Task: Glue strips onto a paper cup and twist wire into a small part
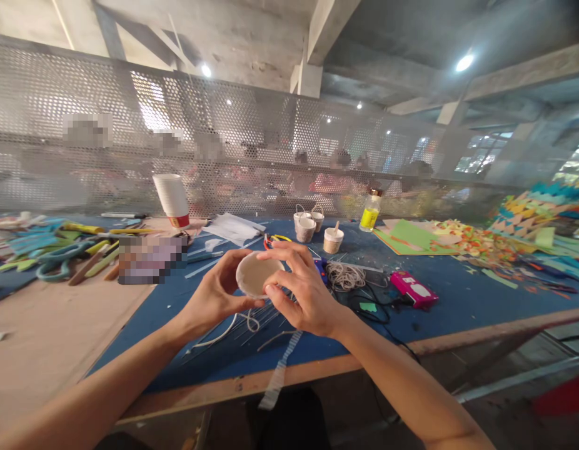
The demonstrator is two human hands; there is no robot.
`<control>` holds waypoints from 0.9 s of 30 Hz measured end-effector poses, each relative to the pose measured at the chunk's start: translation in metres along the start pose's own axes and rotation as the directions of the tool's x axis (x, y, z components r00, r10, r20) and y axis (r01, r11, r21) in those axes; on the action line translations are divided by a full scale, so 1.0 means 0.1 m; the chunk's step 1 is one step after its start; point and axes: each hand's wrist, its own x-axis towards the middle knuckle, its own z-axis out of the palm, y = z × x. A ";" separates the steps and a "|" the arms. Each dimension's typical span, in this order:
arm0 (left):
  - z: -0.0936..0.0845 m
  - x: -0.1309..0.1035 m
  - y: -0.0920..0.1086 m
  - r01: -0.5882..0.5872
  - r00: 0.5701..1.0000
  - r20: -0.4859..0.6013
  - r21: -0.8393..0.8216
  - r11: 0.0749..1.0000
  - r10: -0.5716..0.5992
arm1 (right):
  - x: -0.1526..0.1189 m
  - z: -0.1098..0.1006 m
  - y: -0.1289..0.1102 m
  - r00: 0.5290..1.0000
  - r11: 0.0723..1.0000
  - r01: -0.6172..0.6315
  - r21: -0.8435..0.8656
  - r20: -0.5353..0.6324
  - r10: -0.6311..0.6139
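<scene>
A small whitish cup (257,278) is held above the blue table mat (177,350), its mouth tilted toward me. My left hand (217,290) wraps around the cup's left side, thumb below and fingers behind. On the other side my right hand (306,284) grips the rim, with its thumb and fingers over the right edge. Below the right hand, a pale ridged strip (276,375) hangs over the table's front edge; its upper end is hidden. White cord (228,331) and several thin wires (261,322) lie beneath the hands.
Small cups (334,240), a yellow-labelled bottle (369,217) and stacked paper cups (171,200) stand at the back. Coiled string (348,276) and a pink box (414,290) with a black cable lie right. Scissors (64,259) are left, paper scraps (486,244) far right. A perforated screen (252,156) stands behind.
</scene>
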 end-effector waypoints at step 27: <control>0.01 0.02 0.00 0.031 0.999 -0.010 -0.056 0.998 -0.032 | -0.01 0.04 -0.04 1.000 1.000 0.010 0.012 -0.019 -0.010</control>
